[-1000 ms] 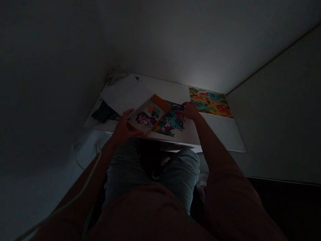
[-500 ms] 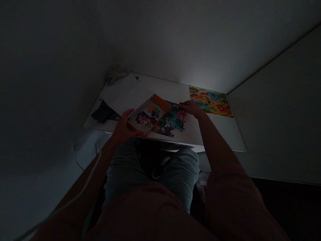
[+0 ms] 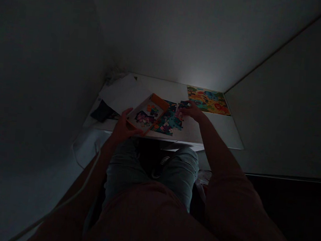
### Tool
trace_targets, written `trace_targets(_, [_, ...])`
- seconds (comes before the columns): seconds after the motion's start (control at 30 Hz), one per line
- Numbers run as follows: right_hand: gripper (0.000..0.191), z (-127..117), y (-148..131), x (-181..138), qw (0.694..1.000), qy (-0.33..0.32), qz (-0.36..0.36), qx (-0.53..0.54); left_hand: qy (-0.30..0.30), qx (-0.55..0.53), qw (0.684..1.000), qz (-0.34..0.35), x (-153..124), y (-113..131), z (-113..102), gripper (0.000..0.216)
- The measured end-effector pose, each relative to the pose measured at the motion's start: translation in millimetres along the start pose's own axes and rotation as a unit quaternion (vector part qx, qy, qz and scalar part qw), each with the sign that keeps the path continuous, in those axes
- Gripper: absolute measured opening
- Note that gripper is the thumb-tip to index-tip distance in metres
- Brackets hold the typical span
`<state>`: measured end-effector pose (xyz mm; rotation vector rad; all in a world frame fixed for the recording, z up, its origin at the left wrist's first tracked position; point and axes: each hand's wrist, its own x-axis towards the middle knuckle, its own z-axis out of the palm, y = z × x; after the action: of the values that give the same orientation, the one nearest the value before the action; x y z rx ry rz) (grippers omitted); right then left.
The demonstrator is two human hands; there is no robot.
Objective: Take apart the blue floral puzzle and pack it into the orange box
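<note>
the fingers (image 3: pixel 127 112) of the left hand (image 3: pixel 122 127) are closed round the near corner of a shallow orange-rimmed box (image 3: pixel 160 101). the thumb lies up along its side and the rest are curled under. the box sits just left of the frame's centre, at the near edge of the surface (image 3: pixel 221 132). loose puzzle pieces (image 3: pixel 144 118) in purple, pink and orange lie on its pale bottom.

the right hand (image 3: pixel 194 112) is stretched out a little right of centre. its fingers (image 3: pixel 189 109) point left at a dark piece (image 3: pixel 183 104) by the upper right corner of a half-built puzzle (image 3: pixel 169 122). the room is too dim to tell whether they pinch that piece or only rest on it.

the puzzle, mostly teal with bright spots, lies flat on the surface right beside the box. its left edge touches the box's long side or slips under it.

further out, a finished colourful picture (image 3: pixel 208 100) lies flat near the far right corner of the surface, just beyond the right hand. a large white sheet (image 3: pixel 125 92) spreads over the far left part. a dark flat object (image 3: pixel 102 111) lies at the left edge, partly under that sheet.

below, the person's knees in pale jeans (image 3: pixel 182 171) fill the middle of the frame. a white cable (image 3: pixel 67 201) trails down along the left arm to the lower left.
</note>
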<state>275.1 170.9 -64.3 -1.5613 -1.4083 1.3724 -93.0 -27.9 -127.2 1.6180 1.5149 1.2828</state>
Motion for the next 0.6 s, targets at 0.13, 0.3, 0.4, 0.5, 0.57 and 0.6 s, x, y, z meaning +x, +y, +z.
trace_targets(0.13, [0.047, 21.9, -14.6, -1.0, 0.997, -0.004, -0.059, 0.040, 0.006, 0.008, 1.000, 0.006, 0.7, -0.8, 0.2, 0.117])
trace_targets(0.3, [0.055, 64.6, -43.0, -11.7, 0.979, -0.085, -0.170, -0.076, 0.006, 0.027, 1.000, 0.000, 2.3, -1.6, -0.9, 0.120])
trace_targets(0.4, [0.042, 60.1, -45.6, -17.7, 0.953, -0.026, -0.209, -0.218, 0.008, 0.026, 1.000, 0.008, 2.7, -2.9, -0.7, 0.120])
trace_targets(0.5, [0.030, 32.2, -29.6, -23.4, 0.918, -0.018, -0.175, -0.356, 0.011, 0.021, 1.000, 0.011, 2.4, -5.0, 0.2, 0.121])
trace_targets(0.57, [0.038, 12.3, -12.8, -28.4, 0.886, -0.054, -0.153, -0.435, 0.012, 0.024, 1.000, 0.012, 2.1, -6.6, 0.7, 0.121])
trace_targets(0.6, [0.045, 4.6, -4.3, -31.1, 0.872, -0.072, -0.148, -0.461, 0.012, 0.025, 1.000, 0.014, 2.1, -7.4, 0.9, 0.121])
